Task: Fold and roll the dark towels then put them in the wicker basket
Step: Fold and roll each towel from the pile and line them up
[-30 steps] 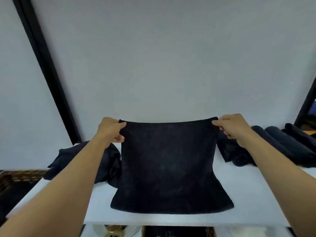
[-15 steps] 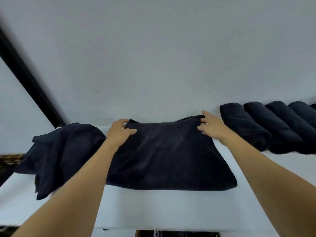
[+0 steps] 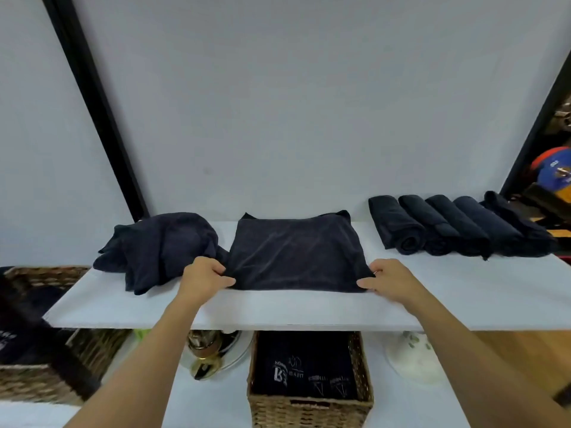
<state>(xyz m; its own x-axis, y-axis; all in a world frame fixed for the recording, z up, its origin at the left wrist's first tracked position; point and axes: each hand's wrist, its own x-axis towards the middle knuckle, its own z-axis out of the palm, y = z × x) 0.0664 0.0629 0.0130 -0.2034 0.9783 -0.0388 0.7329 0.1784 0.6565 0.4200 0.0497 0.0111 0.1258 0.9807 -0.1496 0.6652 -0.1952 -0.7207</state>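
A dark towel (image 3: 296, 251), folded flat, lies in the middle of the white shelf (image 3: 309, 313). My left hand (image 3: 202, 274) pinches its near left corner. My right hand (image 3: 391, 281) grips its near right corner. Several rolled dark towels (image 3: 448, 228) lie side by side at the right of the shelf. A heap of loose dark towels (image 3: 157, 245) sits at the left, touching the folded one. One wicker basket (image 3: 309, 403) with dark cloth inside stands below the shelf; another wicker basket (image 3: 34, 381) stands at the lower left.
A pale wall with black frame bars rises right behind the shelf. Under the shelf stand a brass and glass object (image 3: 207, 353) and a pale round object (image 3: 414, 356). Coloured clutter (image 3: 553, 171) shows at the far right.
The towel went from hanging upright to lying flat on the shelf. Both hands let go of its far corners and came back to its near corners.
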